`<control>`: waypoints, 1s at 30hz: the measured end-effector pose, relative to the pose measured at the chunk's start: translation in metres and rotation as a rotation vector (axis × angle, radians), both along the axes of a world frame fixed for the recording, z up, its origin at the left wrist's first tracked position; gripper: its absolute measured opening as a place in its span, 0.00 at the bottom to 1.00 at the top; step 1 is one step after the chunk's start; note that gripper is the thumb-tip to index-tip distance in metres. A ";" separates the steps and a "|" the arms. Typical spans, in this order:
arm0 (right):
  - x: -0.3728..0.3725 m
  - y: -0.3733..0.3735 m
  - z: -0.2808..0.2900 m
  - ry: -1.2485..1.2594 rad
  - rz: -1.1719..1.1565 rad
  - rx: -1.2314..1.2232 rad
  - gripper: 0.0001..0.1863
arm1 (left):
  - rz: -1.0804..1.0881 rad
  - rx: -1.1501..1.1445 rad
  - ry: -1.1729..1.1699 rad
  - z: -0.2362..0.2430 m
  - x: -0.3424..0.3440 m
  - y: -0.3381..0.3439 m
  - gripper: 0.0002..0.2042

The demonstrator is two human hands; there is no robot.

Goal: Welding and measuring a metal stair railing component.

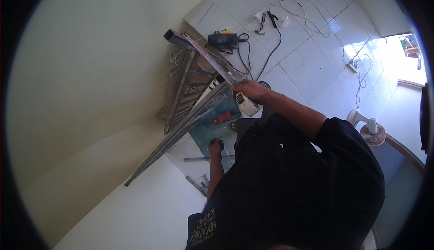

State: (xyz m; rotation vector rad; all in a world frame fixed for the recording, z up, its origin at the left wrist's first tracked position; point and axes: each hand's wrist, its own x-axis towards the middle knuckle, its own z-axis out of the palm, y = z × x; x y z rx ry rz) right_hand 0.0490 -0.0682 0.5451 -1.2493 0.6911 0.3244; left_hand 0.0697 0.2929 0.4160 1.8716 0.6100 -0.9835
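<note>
My right hand (250,90) is closed around a tape measure, its pale case (247,105) showing just below the fingers. The extended tape blade (209,60) runs up and left along a grey square metal tube (218,62), reaching close to the tube's open end. Lower down, my left hand (216,147) hangs with its fingers loosely bent and apart, and nothing shows in it. Beneath it lies a thin metal bar (196,159). Long metal tubes (174,134) slope between the left hand and the wall.
A barred metal frame (185,89) leans by the left wall. Beyond it on the tiles lie a black cabled box (222,41), a hammer (261,23) and a black-handled clamp (272,19). A red tool (221,117) rests near my feet. A fan (372,132) and power strip (352,67) are at right.
</note>
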 end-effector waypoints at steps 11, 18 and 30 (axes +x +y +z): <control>0.000 0.002 -0.008 0.050 -0.036 0.032 0.21 | 0.010 -0.018 -0.001 0.001 -0.001 -0.002 0.16; 0.000 0.000 0.001 -0.014 -0.008 0.118 0.21 | -0.001 -0.011 -0.006 0.004 -0.002 -0.003 0.15; 0.001 -0.001 -0.003 0.023 0.040 0.068 0.19 | -0.021 -0.016 -0.005 -0.001 -0.004 0.001 0.17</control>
